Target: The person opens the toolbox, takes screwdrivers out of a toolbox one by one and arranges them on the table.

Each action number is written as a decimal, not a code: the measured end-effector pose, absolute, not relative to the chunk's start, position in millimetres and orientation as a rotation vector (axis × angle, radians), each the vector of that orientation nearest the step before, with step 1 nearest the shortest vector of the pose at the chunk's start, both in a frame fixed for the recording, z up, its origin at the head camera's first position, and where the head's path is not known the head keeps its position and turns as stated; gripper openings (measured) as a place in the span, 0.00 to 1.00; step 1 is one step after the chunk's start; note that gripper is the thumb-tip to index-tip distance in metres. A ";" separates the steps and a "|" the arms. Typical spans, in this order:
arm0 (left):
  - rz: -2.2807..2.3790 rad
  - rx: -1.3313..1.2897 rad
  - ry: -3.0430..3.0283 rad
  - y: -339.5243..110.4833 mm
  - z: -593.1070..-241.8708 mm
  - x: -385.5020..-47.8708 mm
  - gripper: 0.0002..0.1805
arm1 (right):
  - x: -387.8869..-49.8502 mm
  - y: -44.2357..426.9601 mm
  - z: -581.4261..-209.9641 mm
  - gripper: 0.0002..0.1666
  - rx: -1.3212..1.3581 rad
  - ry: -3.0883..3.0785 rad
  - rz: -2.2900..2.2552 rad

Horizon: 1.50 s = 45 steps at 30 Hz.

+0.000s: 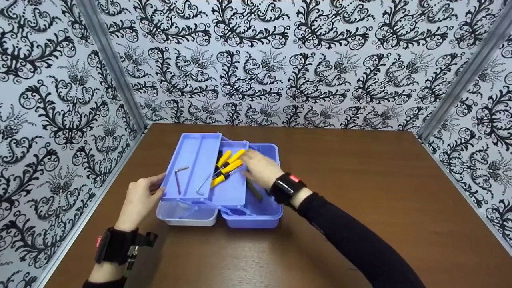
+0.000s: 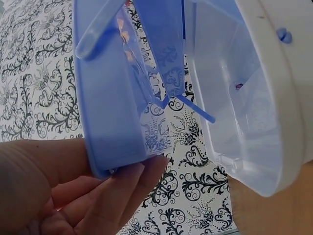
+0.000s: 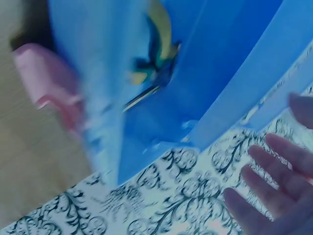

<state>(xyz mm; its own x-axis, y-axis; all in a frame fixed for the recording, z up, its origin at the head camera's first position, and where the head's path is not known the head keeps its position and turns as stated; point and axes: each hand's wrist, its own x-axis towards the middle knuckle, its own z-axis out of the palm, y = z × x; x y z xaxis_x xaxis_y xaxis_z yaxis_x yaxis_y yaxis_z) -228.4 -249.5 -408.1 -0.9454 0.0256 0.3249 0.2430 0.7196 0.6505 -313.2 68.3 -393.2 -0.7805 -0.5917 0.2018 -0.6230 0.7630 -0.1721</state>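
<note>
A blue-violet toolbox [image 1: 252, 223] stands unfolded, its trays raised in steps toward the left. My left hand [image 1: 138, 200] holds the left edge of the upper tray [image 1: 189, 154]; the left wrist view shows thumb and fingers [image 2: 105, 200] pinching that tray's corner. Two hex keys lie there, one L-shaped hex key [image 1: 177, 183] to the left and a thinner one [image 1: 203, 186] to the right. Several yellow-and-black screwdrivers [image 1: 219, 181] lie in the middle tray [image 1: 228, 198]. Beside their handles is my right hand [image 1: 261, 169], its fingers extended and holding nothing in the right wrist view.
Pliers with yellow and dark green handles [image 3: 164, 32] lie in the bottom compartment. A whitish translucent lid [image 1: 188, 222] hangs open under the upper tray. Brown tabletop [image 1: 360, 200] surrounds the box, and patterned walls [image 1: 300, 80] enclose the back and sides.
</note>
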 end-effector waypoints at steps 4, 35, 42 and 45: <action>-1.090 -0.215 -2.624 -249.2 -412.9 -229.1 0.22 | -312.9 53.1 -396.1 0.25 1.060 -2.852 0.244; -1.034 -0.255 -2.604 -252.0 -415.7 -230.3 0.22 | -330.6 16.2 -407.4 0.11 1.033 -2.436 -0.370; -1.023 -0.246 -2.609 -251.9 -412.8 -227.9 0.21 | -327.7 27.6 -396.1 0.09 0.993 -2.342 -0.459; -1.018 -0.241 -2.609 -251.9 -411.6 -227.4 0.21 | -327.1 35.7 -392.4 0.09 0.982 -2.331 -0.470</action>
